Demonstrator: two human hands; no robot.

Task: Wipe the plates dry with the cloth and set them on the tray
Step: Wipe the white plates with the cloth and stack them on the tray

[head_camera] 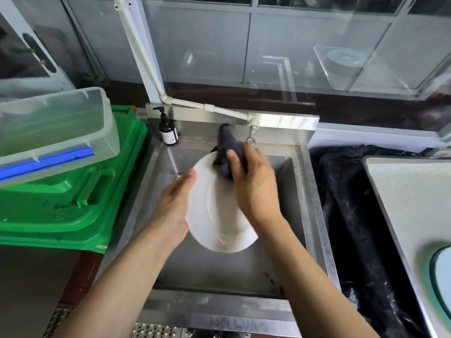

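Plate (pixel 217 211): white, round, held tilted above the basin of the sink (pixel 314 191), clear of the basin floor. Slightly blurred.

Left hand (pixel 174 208): grips the plate's left rim, thumb laid along the edge near the top, palm against the side; the fingers lie hidden behind the plate.

Right hand (pixel 251 184): curled round the cloth (pixel 228 152), pressing it onto the upper part of the plate's face.

Cloth: dark grey, bunched; one end sticks up past the far rim of the plate toward the tap (pixel 251 136).

Sink: steel, with a raised back edge. Tap at the back edge, right of middle, fed by a white pipe (pixel 210 108) running along that edge.

Soap bottle (pixel 168 129): brown, black pump, upright on the sink's back left corner.

Bin lid (pixel 61 198): green plastic, just left of the sink.

Clear box (pixel 56 128): see-through plastic with a blue strip, resting tilted on the green lid.

Black sheet (pixel 353 215): dark, crumpled, glossy, just right of the sink.

Tray (pixel 412 198): pale, flat, steel-edged, at the right edge of view beside the black sheet. Plate with a greenish rim (pixel 443 274) lies on its near part, mostly cut off.
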